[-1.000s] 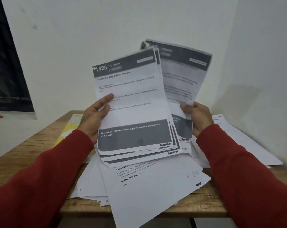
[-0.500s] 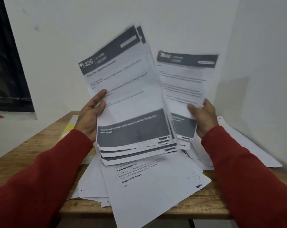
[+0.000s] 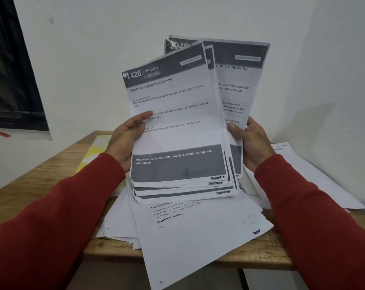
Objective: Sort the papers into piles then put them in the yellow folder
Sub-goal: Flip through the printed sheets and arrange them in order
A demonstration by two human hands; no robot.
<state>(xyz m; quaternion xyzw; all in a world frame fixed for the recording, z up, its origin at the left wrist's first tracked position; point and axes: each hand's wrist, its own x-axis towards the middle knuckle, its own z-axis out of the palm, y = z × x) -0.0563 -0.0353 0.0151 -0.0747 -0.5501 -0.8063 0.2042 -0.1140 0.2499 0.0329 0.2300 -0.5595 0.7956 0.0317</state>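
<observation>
Held stack point(image 3: 175, 130): printed sheets, upright at frame centre, top sheet headed "1426 KITCHEN". Left hand point(image 3: 125, 139) grips its left edge, thumb across the front. Right hand point(image 3: 251, 143) grips the rear sheet point(image 3: 238, 80) at centre right, fanned behind the stack. Loose papers point(image 3: 198, 237): spread on the wooden counter point(image 3: 51, 181) below. Yellow folder point(image 3: 93, 151): left of centre, on the counter, apparently partly under papers.

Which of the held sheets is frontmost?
The sheet numbered 1426, headed "Wash the vegetable colander", gripped by the left hand; its whole face shows, while the others peek out behind.
</observation>
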